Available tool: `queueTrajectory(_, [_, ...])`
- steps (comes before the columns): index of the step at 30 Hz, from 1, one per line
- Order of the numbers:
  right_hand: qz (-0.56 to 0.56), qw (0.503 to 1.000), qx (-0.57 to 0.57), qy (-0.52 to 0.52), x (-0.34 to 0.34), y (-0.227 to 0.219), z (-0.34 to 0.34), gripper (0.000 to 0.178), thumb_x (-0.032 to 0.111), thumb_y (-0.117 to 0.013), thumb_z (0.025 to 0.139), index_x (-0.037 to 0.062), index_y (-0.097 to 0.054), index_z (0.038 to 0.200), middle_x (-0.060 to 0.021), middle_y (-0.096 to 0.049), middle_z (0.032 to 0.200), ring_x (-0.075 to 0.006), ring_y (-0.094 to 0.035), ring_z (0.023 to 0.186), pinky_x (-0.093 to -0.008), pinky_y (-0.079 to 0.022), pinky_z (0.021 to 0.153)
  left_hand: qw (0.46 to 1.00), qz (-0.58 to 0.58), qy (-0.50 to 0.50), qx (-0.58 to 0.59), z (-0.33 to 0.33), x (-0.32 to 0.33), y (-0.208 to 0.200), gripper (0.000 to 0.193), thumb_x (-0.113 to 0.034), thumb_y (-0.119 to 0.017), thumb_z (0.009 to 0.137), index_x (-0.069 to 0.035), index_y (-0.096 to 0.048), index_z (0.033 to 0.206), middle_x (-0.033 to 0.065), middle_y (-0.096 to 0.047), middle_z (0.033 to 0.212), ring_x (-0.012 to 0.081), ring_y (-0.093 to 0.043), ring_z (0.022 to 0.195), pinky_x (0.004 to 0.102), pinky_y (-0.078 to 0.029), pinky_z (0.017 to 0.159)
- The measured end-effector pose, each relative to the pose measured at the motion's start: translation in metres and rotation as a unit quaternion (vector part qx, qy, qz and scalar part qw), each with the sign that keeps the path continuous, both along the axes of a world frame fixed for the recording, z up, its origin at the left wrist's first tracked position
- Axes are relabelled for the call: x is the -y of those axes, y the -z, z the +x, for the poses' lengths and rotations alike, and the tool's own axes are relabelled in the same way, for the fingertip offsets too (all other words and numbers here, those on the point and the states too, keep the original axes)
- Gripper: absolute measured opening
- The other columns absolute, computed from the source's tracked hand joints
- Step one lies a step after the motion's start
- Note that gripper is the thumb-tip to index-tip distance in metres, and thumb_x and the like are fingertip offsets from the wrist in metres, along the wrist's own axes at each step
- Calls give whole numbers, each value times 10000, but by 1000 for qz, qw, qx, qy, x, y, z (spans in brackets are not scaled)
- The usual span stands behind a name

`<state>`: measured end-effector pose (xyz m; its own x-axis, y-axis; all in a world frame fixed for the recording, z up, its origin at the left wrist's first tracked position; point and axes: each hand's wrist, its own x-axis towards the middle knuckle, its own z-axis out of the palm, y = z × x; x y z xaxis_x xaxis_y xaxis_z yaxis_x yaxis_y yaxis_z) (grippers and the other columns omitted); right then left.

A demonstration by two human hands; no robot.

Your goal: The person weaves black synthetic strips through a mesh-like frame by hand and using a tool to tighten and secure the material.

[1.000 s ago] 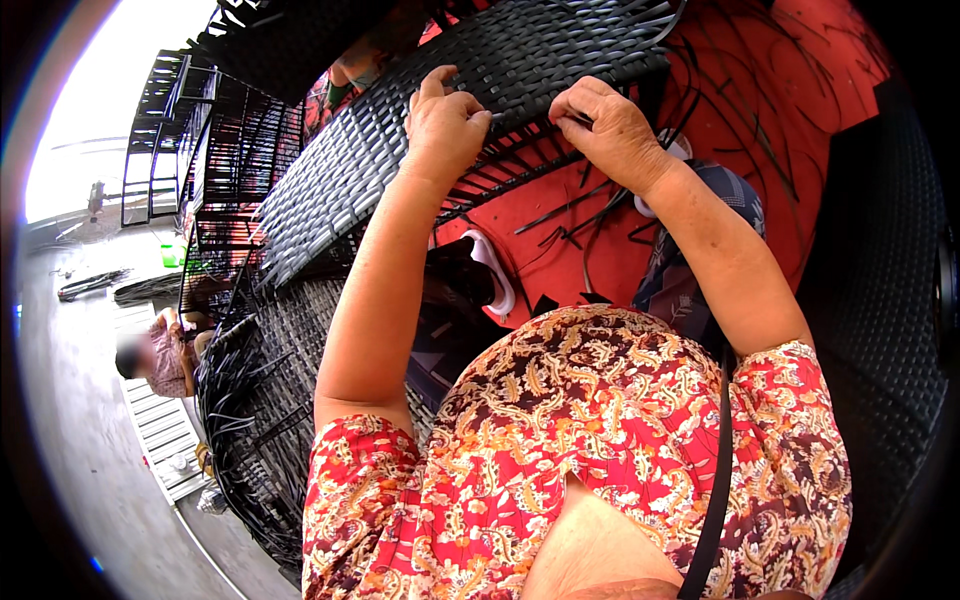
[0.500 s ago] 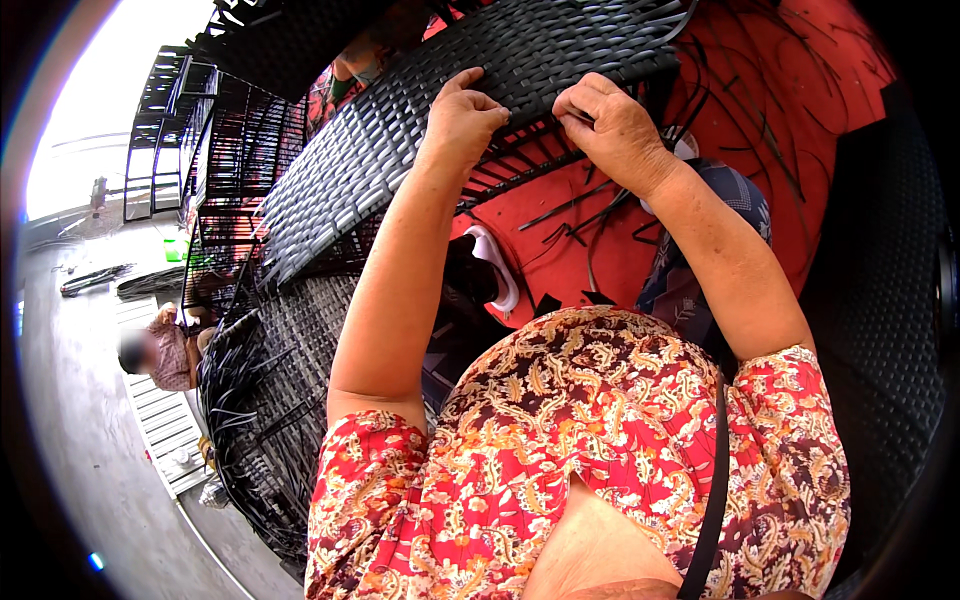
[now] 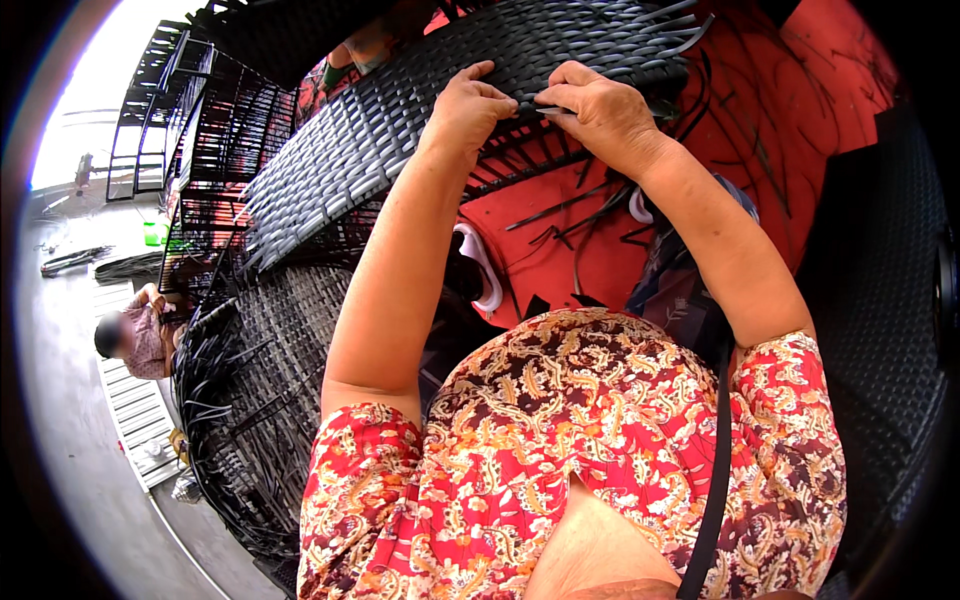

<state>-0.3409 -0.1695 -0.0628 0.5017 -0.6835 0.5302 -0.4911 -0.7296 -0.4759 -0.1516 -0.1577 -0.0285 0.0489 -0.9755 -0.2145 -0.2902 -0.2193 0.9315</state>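
Panel point(image 3: 400, 130): black woven wicker, tilted; left hand point(image 3: 468, 105), right hand point(image 3: 600, 108) pinching loose strand point(image 3: 535, 103).

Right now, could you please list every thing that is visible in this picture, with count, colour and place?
woven panel: one, black, top centre, under both hands
loose weaving strips: many, black, on the red floor below the panel
red floor: one, top right
metal frames: several, black, stacked at upper left
woven furniture piece: one, dark grey, left of the person
white sandal: one seen clearly, beside the left forearm
other person: one, crouched at far left
floral shirt: one, red patterned, bottom centre
left hand: on the panel edge
right hand: pinching a strip at the panel edge
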Motion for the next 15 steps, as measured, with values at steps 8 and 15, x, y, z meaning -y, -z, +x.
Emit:
queueTrajectory(8, [93, 988, -122, 5, 14, -20, 17, 133, 144, -624, 762, 47, -608, 852, -104, -594, 909, -297, -606, 852, -389, -490, 755, 999, -23, 12, 20, 11, 1, 11, 75, -2, -665, 720, 71, -651, 732, 145, -370, 1421, 164, -569, 915, 257, -425, 828])
queueTrajectory(15, [248, 957, -145, -40, 31, -36, 22, 125, 124, -602, 767, 20, -610, 838, -143, -600, 924, -296, -603, 849, -385, -483, 768, 999, -50, 5, 1, 17, -3, 11, 88, -6, -662, 718, 78, -653, 744, 141, -379, 1416, 174, -553, 968, 257, -418, 839])
